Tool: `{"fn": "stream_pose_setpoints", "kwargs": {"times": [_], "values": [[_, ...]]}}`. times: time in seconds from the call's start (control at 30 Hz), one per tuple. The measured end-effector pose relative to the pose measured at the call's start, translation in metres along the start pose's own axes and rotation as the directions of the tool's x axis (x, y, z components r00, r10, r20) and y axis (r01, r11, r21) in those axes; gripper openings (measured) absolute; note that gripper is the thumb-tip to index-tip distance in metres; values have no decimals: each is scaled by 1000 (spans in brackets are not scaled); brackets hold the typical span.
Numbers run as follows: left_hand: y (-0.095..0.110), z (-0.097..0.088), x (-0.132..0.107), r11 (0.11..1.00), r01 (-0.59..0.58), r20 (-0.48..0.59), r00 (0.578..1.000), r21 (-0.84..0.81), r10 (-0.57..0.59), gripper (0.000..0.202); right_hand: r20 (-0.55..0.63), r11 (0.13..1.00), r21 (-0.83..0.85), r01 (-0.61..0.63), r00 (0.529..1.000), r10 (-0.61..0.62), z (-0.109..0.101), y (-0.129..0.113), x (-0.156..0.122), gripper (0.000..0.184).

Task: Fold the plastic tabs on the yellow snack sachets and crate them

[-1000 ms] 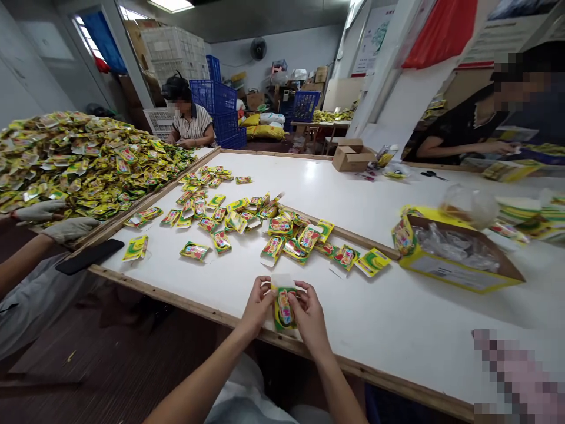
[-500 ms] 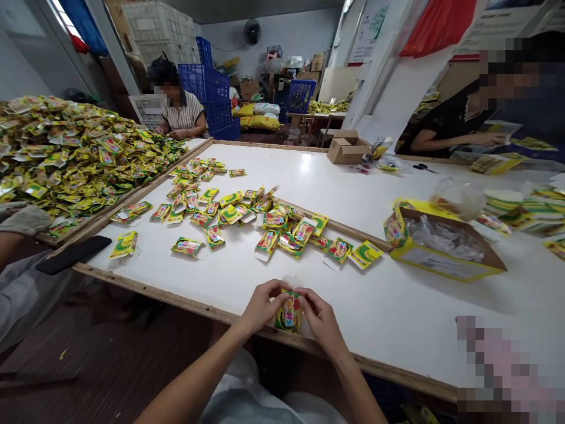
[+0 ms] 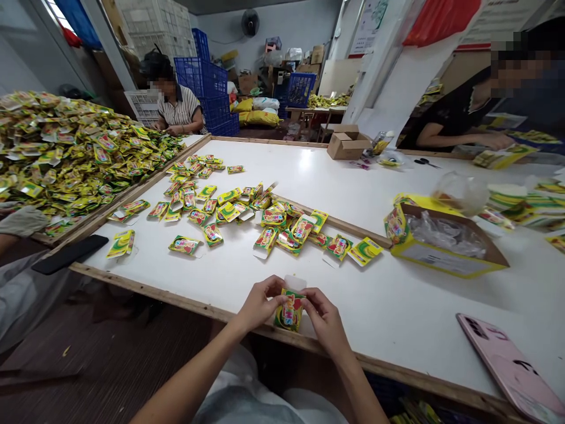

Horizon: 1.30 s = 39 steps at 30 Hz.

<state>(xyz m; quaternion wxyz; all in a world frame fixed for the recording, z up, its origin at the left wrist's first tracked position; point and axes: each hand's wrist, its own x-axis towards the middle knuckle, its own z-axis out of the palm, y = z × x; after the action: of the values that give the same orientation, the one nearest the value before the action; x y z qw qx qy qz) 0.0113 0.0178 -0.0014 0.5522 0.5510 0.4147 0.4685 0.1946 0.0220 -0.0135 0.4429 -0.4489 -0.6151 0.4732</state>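
The left hand (image 3: 260, 303) pinches the left edge of a small yellow-and-green printed paper packet (image 3: 289, 310), and the right hand (image 3: 324, 321) pinches its right edge. Both sets of fingers are closed on it. The packet is held nearly upright over the near rim of the white counter (image 3: 397, 318), with its white flap (image 3: 295, 282) sticking up. A light, even grip at the margins looks best, so the card does not crease.

Far left is a heap of like packets (image 3: 66, 153) and a co-worker's gloved hand (image 3: 22, 221). Next come a black phone (image 3: 70, 254), loose scattered packets (image 3: 247, 215), an open yellow cardboard box (image 3: 441, 259) and a pink phone (image 3: 512, 368). None crowds the hands, though the pink phone lies nearest the right forearm.
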Motion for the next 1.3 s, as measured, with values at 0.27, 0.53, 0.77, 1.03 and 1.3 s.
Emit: {"fn": "stream_pose_setpoints", "kwargs": {"times": [0.27,0.53,0.77,1.03,1.3], "values": [[-2,10,-4,991,-90,-55,995,-96,85,29,-141,998,4,67,988,-65,8,-4,2,23],[7,8,-9,990,-73,-138,986,124,90,16,-90,988,-87,130,986,-138,14,-16,-3,17],[11,16,-6,991,-10,-236,971,130,41,14,-134,988,-154,10,991,-31,16,-22,4,22],[11,17,-3,998,33,-231,973,59,-18,14,-108,997,-73,0,994,-8,17,-20,3,25],[3,12,-9,981,-12,-232,971,195,58,15,-88,1000,22,-16,996,18,18,-8,-5,28]]}}
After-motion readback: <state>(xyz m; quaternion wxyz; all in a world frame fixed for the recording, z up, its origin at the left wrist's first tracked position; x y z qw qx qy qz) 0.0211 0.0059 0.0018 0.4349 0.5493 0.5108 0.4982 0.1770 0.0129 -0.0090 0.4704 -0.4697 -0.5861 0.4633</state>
